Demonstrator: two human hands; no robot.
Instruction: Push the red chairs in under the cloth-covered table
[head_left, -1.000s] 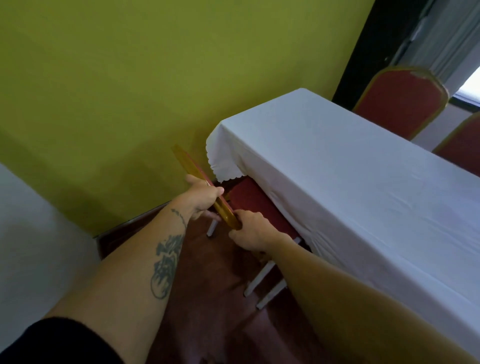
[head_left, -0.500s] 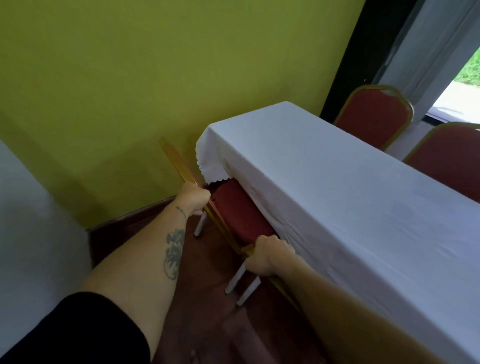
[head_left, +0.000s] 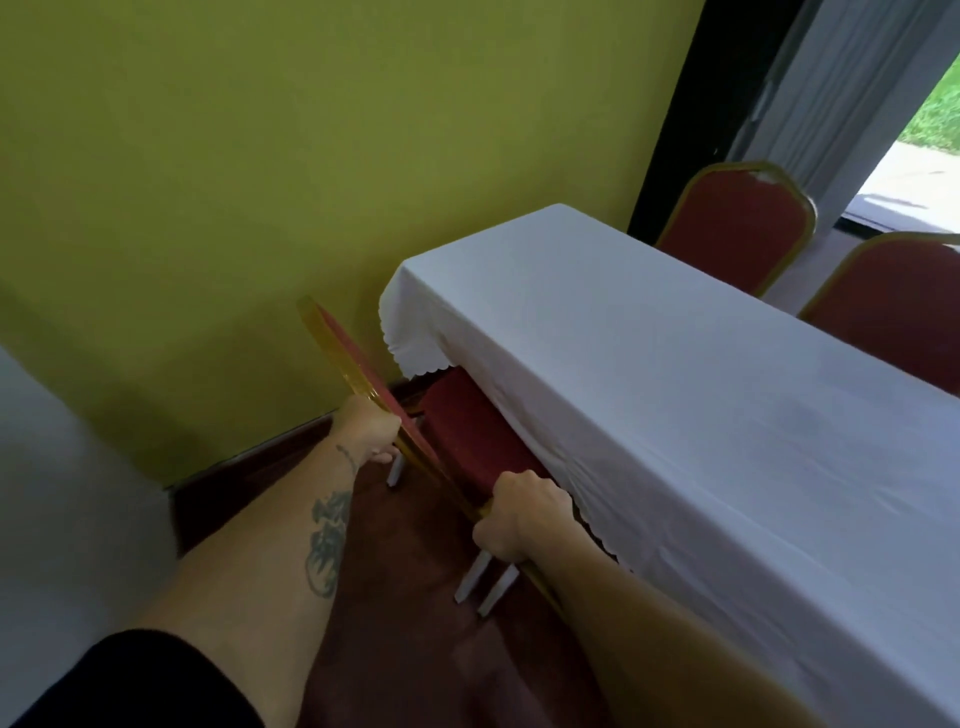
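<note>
Both hands gripped the gold-framed backrest of the near red chair (head_left: 467, 447), seen edge-on. Left hand (head_left: 370, 431) was closed round the frame on the wall side; right hand (head_left: 524, 514) was clenched on the frame lower down, beside the hanging edge of the white tablecloth (head_left: 701, 415). The chair's seat sat partly under the cloth-covered table, its white legs (head_left: 485, 582) on the dark red floor (head_left: 405, 623). Two more red chairs (head_left: 737, 228) stood at the table's far side. Yellow-green wall (head_left: 311, 156) behind.
</note>
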